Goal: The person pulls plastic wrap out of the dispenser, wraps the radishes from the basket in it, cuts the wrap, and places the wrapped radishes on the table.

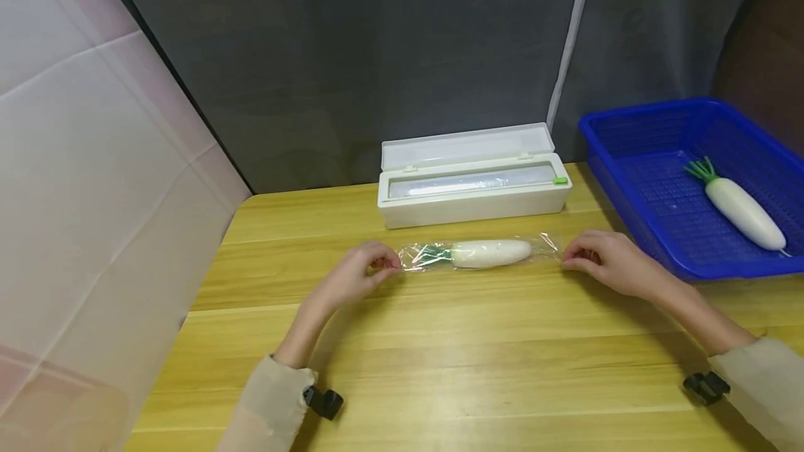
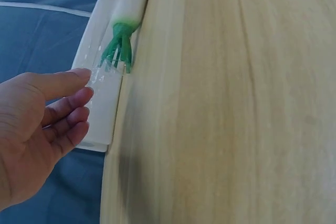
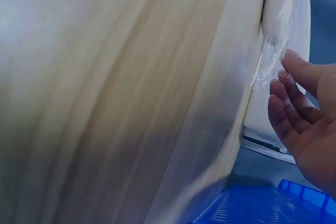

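Note:
A white radish (image 1: 491, 254) with green stem stubs lies across the table, wrapped in clear plastic wrap (image 1: 541, 245) that extends past both of its ends. My left hand (image 1: 361, 272) pinches the wrap's left end, beside the green stubs (image 2: 122, 45). At the opposite end, my right hand (image 1: 612, 262) pinches the wrap's other tail between thumb and fingertips; the clear film (image 3: 269, 65) looks crumpled there. Just behind the radish stands a white wrap dispenser box (image 1: 474, 209) with its lid raised, a roll of film inside and a green slider (image 1: 560, 181) on its right.
A blue plastic basket (image 1: 634, 229) stands at the right, holding another white radish (image 1: 744, 213) with green stubs. The wooden table (image 1: 440, 368) ends at a dark grey curtain (image 1: 352, 68) behind. A pale fabric wall (image 1: 94, 180) rises on the left.

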The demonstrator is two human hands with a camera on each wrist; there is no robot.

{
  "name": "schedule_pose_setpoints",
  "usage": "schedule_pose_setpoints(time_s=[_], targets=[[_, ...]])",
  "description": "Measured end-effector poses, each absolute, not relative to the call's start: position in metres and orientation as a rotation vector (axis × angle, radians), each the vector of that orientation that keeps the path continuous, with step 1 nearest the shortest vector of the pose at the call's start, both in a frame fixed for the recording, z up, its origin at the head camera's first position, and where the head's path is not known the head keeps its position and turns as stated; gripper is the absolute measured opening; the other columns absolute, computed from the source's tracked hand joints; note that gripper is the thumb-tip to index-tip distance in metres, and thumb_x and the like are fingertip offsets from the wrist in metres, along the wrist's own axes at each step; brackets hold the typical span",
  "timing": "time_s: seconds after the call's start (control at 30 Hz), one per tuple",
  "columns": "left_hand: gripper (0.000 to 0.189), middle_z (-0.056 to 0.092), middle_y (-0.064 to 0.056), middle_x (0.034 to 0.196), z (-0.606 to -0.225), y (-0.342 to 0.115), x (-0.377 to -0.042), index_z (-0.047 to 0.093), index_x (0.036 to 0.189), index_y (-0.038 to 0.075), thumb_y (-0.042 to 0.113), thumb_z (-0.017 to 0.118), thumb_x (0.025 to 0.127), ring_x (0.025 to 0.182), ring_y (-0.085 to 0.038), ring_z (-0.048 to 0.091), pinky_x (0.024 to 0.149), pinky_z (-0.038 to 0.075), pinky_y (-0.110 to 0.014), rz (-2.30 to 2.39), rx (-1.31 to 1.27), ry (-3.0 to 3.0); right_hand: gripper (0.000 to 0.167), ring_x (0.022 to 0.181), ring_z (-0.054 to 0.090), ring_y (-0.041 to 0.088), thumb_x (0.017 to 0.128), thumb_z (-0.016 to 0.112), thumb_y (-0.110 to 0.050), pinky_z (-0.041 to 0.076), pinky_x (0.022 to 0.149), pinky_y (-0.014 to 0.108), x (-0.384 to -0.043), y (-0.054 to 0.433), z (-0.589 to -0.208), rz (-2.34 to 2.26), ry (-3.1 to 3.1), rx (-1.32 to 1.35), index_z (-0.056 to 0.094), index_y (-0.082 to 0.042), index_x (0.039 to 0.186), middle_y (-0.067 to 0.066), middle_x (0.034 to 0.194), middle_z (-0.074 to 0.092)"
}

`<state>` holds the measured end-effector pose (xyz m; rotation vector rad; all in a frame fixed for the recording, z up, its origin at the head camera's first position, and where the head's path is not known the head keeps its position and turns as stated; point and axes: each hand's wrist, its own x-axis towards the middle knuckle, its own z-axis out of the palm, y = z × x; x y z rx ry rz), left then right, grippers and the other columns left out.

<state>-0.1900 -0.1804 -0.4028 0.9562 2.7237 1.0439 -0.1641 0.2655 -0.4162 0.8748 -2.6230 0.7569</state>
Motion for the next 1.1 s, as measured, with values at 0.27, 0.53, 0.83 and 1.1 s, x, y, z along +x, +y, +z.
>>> schedule_pose_setpoints(time_s=[0.27,0.53,0.83,1.1], targets=[[0.005,0.066,0.001,0.097,-0.408,-0.179,-0.193,0.071,0.097,0.008,0.004,0.07,0.094,0.09,-0.014,0.059,0.082,0.054,-0.032,0.964,0.935,2.747,0.016,0.074,0.057,0.005,0.082,0.082,-0.006,0.049,0.064,0.031,-0.174,0.262,-0.42,0.707,-2.67,0.903,0.071,-0.018,0.082,-0.014,0.079,0.063],[0.004,0.068,0.0,0.095,-0.416,-0.177,-0.203,0.072,0.095,0.009,0.006,0.072,0.093,0.09,-0.015,0.061,0.083,0.054,-0.033,0.888,0.985,2.799,0.011,0.068,0.049,0.004,0.085,0.081,-0.011,0.042,0.06,0.028,-0.184,0.26,-0.423,0.704,-2.779,0.855,0.072,-0.016,0.082,-0.014,0.074,0.058],[0.005,0.067,-0.001,0.09,-0.425,-0.174,-0.211,0.075,0.091,0.005,0.01,0.075,0.092,0.085,-0.016,0.061,0.078,0.053,-0.033,0.885,0.926,2.862,0.008,0.068,0.052,0.007,0.088,0.079,-0.013,0.044,0.062,0.031,-0.188,0.256,-0.423,0.703,-2.894,0.753,0.073,-0.014,0.082,-0.011,0.072,0.06],[0.005,0.067,-0.002,0.088,-0.423,-0.165,-0.213,0.077,0.089,0.004,0.009,0.078,0.089,0.082,-0.016,0.061,0.076,0.053,-0.033,0.851,0.794,2.933,0.008,0.068,0.053,0.008,0.088,0.078,-0.011,0.045,0.063,0.033,-0.19,0.253,-0.423,0.701,-2.933,0.698,0.072,-0.013,0.082,-0.009,0.072,0.061]])
